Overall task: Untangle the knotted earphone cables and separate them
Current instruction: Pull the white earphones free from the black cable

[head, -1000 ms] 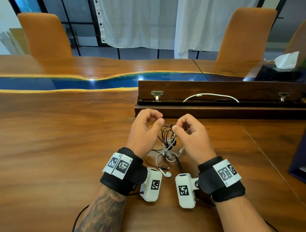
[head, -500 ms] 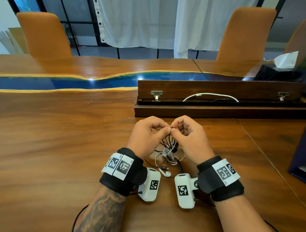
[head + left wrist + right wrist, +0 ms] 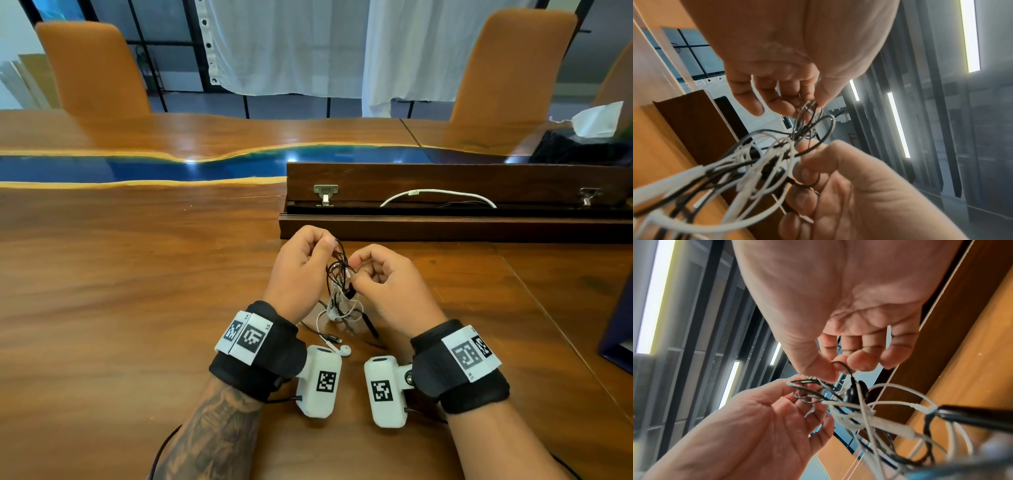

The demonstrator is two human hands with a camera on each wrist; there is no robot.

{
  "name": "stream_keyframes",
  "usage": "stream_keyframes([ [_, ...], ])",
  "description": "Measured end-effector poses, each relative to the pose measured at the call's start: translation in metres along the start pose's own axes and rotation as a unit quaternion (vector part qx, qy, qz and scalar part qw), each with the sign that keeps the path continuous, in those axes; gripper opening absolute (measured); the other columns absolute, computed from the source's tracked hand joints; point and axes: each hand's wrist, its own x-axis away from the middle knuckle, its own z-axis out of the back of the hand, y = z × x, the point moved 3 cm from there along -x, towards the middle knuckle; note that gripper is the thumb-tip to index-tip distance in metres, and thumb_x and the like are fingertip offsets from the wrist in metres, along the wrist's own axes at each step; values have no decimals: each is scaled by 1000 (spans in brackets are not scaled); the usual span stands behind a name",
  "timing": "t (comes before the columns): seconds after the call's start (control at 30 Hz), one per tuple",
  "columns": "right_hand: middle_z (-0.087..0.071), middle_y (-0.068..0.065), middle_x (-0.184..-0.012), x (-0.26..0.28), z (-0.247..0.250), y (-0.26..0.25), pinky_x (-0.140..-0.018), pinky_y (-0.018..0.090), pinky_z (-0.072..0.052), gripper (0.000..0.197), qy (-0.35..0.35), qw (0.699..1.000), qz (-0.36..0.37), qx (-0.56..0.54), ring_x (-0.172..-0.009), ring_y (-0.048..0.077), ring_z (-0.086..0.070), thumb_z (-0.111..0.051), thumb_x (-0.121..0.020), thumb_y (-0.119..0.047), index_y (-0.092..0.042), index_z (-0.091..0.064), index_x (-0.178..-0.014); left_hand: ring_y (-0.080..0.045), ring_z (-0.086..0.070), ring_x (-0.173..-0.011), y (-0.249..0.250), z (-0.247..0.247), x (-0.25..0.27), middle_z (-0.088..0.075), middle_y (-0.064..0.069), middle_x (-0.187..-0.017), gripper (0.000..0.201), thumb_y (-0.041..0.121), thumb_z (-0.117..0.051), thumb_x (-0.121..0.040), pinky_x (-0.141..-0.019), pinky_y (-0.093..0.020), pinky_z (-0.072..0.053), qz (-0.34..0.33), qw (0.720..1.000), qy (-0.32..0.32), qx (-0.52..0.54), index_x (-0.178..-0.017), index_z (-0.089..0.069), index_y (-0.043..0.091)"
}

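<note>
A tangle of black and white earphone cables is held up at the centre of the head view, just above a wooden table. The top of a black loop is pinched between thumb and curled fingers of the left hand, while a lower black strand is pinched by the right hand, whose other fingers are curled in. In the wrist views, the black loops are seen bunched between the two sets of fingertips, with the white cables knotted below them. The lower part of the tangle is draped onto the table between the wrists, and a white earbud is seen lying there beside the left wrist camera. A long dark wooden box with a white cord on it is seen just behind the hands, right of centre.
</note>
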Motion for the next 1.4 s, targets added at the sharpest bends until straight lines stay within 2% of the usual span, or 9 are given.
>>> stream_keyframes([
  [0.2,-69,6,-85,2,2,-4,-71,26,-52,9,13,1000,10,-9,-78,15,-63,-67,-94,-16,-23,-70,-96,-10,-63,-77,-6,-1,1,-67,-6,-91,9,12,-54,-102,-76,-33,-57,22,1000,-12,11,-102,-63,12],
  [0.37,-69,0,-83,2,3,-3,-73,30,-51,6,16,1000,10,8,-80,16,-62,-69,-94,-22,-21,-72,-88,-9,-68,-78,-4,-1,3,-68,-6,-98,22,-2,-57,-96,-75,-26,-59,22,999,-38,13,-107,-67,14],
  [0.53,-65,3,-84,2,3,-4,-72,30,-49,5,12,999,21,34,-80,18,-59,-69,-91,-17,-16,-66,-87,1,-64,-69,-4,-1,3,-69,4,-88,25,1,-60,-95,-67,-16,-51,11,999,-42,-22,-91,-69,23],
  [0.67,-65,6,-83,1,2,-3,-76,40,-55,6,36,999,4,38,-81,21,-62,-65,-91,-15,-15,-62,-85,2,-53,-69,-5,-2,4,-66,5,-85,23,4,-60,-92,-65,-10,-45,11,995,-41,-88,-87,-70,24],
  [0.73,-65,5,-81,2,1,-4,-72,35,-54,6,54,998,0,36,-77,19,-62,-67,-89,-13,-15,-62,-86,-2,-52,-68,-2,-3,4,-67,-2,-87,19,3,-59,-91,-63,-11,-44,8,994,-34,-102,-87,-69,19],
  [0.83,-62,6,-76,4,0,-7,-65,22,-48,12,39,999,-1,18,-65,10,-54,-66,-88,-7,-14,-59,-94,1,-49,-65,1,-4,5,-63,3,-80,22,4,-58,-91,-60,-9,-41,4,996,-22,-84,-84,-67,23],
  [1.03,-60,4,-78,3,-3,-6,-72,32,-48,3,-39,999,-10,7,-72,13,-54,-63,-88,-5,-8,-65,-89,-11,-58,-75,2,-10,8,-64,-2,-82,28,3,-54,-97,-68,-19,-49,-12,999,-12,-32,-93,-68,26],
  [1.23,-67,9,-87,2,-2,-3,-78,43,-56,10,-15,1000,-2,14,-84,29,-65,-68,-87,-6,-15,-63,-87,2,-56,-87,3,-6,6,-64,6,-99,25,4,-57,-97,-78,-10,-45,-25,999,31,-33,-99,-70,25],
  [1.4,-64,9,-83,1,0,0,-74,43,-53,15,11,999,0,42,-77,25,-61,-73,-88,-13,-12,-59,-82,-6,-59,-75,7,-10,8,-62,13,-77,24,3,-53,-99,-72,-25,-53,-4,1000,-16,17,-100,-69,21],
])
